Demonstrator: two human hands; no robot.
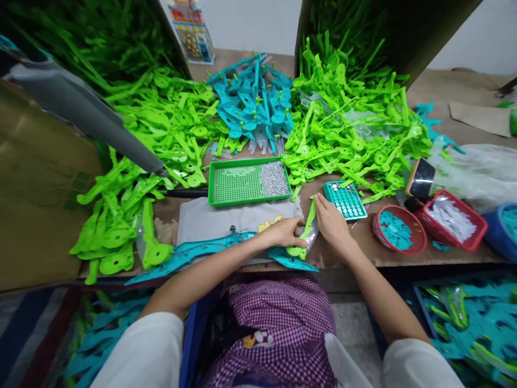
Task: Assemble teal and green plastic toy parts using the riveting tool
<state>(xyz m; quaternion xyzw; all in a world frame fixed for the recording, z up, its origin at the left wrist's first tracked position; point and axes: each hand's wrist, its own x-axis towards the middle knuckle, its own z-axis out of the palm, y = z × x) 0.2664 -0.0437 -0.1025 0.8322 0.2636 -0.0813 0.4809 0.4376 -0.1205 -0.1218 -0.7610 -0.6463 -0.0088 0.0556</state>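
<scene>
While green piece (310, 219) slants by right end of blue part (202, 247), left hand (283, 232) grips its lower end, thumb and fingers nearly closed; right hand (332, 220) at upper end, fingers bunched, can't tell whether gripping. Looks like positioning step; next move calls for steady alignment.

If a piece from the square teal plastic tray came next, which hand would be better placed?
Probably the right hand: it is right beside the square teal plastic tray. The left hand is farther away, its fingers at the rounded end of the long lime-green plastic part.
</scene>
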